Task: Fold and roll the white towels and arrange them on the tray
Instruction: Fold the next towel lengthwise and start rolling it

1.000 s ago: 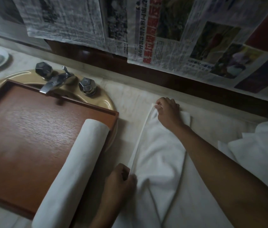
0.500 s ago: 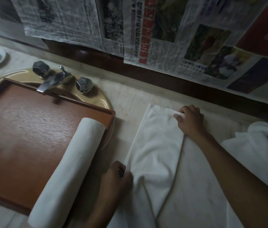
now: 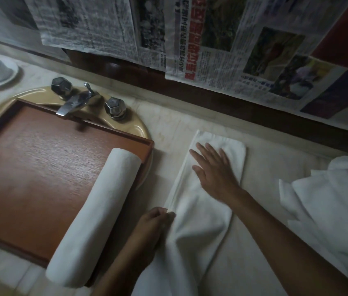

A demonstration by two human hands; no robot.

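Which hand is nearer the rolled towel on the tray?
Left. The left hand is just right of the rolled towel; the right hand lies farther right, on the folded towel.

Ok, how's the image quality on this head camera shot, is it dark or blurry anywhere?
Head view: dim overall, darkest at the corners; the flat white towel under the right hand and the rolled white towel on the brown wooden tray are brightest. Head view: soft all over, small print on the newspaper sheets unreadable; no strong glare.
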